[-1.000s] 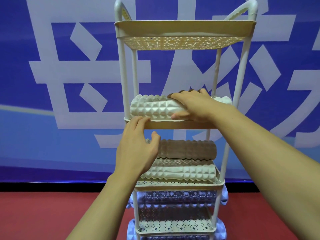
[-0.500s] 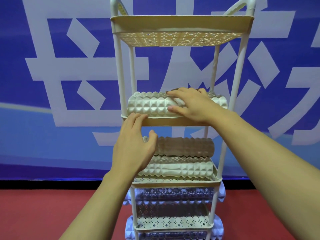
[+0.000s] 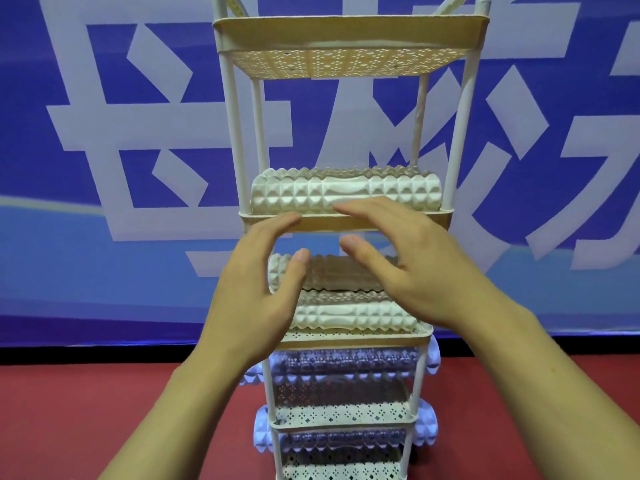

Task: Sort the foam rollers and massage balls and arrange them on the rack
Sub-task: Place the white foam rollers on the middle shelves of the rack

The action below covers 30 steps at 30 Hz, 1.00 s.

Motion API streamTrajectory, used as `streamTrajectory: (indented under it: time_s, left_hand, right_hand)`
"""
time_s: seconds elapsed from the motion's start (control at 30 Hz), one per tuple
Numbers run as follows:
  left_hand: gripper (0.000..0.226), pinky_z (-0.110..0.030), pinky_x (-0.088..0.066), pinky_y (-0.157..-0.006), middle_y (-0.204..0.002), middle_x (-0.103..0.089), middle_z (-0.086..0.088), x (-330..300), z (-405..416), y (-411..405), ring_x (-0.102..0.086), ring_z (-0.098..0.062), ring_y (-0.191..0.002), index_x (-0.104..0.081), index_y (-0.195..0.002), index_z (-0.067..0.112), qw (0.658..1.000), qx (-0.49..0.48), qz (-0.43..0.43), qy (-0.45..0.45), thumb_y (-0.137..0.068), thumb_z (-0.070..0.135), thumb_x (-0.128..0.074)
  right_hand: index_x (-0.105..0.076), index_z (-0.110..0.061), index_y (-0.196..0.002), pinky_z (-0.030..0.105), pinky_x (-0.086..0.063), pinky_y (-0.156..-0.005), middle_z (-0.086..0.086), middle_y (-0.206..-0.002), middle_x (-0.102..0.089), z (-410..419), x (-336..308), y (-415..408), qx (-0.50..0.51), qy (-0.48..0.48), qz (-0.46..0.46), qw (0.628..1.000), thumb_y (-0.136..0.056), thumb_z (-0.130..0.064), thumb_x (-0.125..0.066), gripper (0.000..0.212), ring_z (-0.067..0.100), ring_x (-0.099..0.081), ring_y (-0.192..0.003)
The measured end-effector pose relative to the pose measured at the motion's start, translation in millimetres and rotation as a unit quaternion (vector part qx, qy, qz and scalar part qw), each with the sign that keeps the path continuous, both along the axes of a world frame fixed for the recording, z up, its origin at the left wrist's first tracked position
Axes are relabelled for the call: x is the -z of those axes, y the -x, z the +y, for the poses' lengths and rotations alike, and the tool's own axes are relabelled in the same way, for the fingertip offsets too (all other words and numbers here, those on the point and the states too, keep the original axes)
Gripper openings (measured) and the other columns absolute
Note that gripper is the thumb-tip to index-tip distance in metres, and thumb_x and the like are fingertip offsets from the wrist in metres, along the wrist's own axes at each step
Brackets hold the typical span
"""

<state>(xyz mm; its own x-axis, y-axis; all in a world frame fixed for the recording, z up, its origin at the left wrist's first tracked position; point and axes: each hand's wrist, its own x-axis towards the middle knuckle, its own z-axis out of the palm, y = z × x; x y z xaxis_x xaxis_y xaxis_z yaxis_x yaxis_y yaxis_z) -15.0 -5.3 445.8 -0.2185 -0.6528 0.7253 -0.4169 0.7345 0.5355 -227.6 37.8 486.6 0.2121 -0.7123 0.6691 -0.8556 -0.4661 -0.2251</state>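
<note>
A tall cream rack (image 3: 460, 133) with several perforated shelves stands in front of me. A cream ridged foam roller (image 3: 346, 194) lies across its second shelf. On the third shelf a brownish roller (image 3: 343, 275) rests on another cream roller (image 3: 349, 315). Pale blue rollers (image 3: 346, 363) fill the lower shelves. My left hand (image 3: 259, 289) and my right hand (image 3: 405, 268) hover in front of the second and third shelves, fingers spread and relaxed, holding nothing. The top shelf's contents are hidden from below.
A blue banner with large white characters (image 3: 138, 133) hangs behind the rack. Red floor (image 3: 86, 410) stretches to both sides of the rack's base.
My right hand has come off the cream roller on the second shelf and drawn back toward me. My left hand has left the shelf edge. Both now hover in front of the rack.
</note>
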Motion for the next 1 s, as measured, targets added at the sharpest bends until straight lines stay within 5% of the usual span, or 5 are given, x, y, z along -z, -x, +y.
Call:
streamTrajectory:
  time_s: [0.1,0.27,0.4,0.63,1.0]
  left_hand:
    - [0.047,0.001,-0.025,-0.105,-0.149,-0.047,0.034,11,26,-8,-0.037,0.015,-0.14,-0.047,-0.146,0.046,0.998,0.043,-0.039,-0.036,-0.099,0.051,-0.051]
    - [0.053,-0.034,-0.019,-0.127,-0.159,-0.034,0.033,41,64,-12,-0.025,0.007,-0.151,-0.041,-0.152,0.045,0.986,0.023,-0.167,-0.019,-0.101,0.061,-0.042]
    - [0.058,-0.04,-0.013,-0.13,-0.162,-0.036,0.024,69,97,-3,-0.028,0.0,-0.152,-0.043,-0.154,0.036,0.975,0.004,-0.223,-0.012,-0.101,0.06,-0.038]
    - [0.057,-0.05,-0.032,-0.121,-0.16,-0.041,0.02,117,142,12,-0.036,-0.007,-0.149,-0.046,-0.153,0.033,0.97,0.023,-0.234,-0.061,-0.101,0.056,-0.042]
    - [0.057,-0.048,-0.034,-0.12,-0.156,-0.047,0.015,153,144,55,-0.041,-0.011,-0.146,-0.049,-0.15,0.03,0.967,0.077,-0.227,-0.09,-0.1,0.055,-0.042]
  right_hand:
    - [-0.052,-0.034,-0.146,0.032,-0.042,-0.108,-0.02,-0.143,-0.055,28,22,2,0.021,-0.013,-0.001,1.0,-0.103,-0.052,-0.044,0.047,0.0,-0.047,-0.131]
    - [-0.056,-0.029,-0.144,0.031,-0.034,-0.109,-0.012,-0.141,-0.06,79,76,13,0.123,-0.026,0.056,0.991,-0.102,-0.056,-0.037,0.054,0.012,-0.054,-0.126]
    - [-0.059,-0.024,-0.142,0.032,-0.033,-0.108,-0.008,-0.139,-0.063,121,121,19,0.176,-0.053,0.055,0.981,-0.101,-0.053,-0.04,0.053,0.016,-0.057,-0.123]
    - [-0.053,-0.031,-0.146,0.031,-0.038,-0.106,-0.013,-0.144,-0.058,178,159,21,0.192,-0.139,0.035,0.971,-0.102,-0.056,-0.036,0.054,0.01,-0.053,-0.129]
    - [-0.055,-0.024,-0.144,0.042,-0.046,-0.097,-0.005,-0.139,-0.06,187,158,81,0.249,-0.151,0.095,0.952,-0.102,-0.047,-0.047,0.049,0.025,-0.061,-0.12]
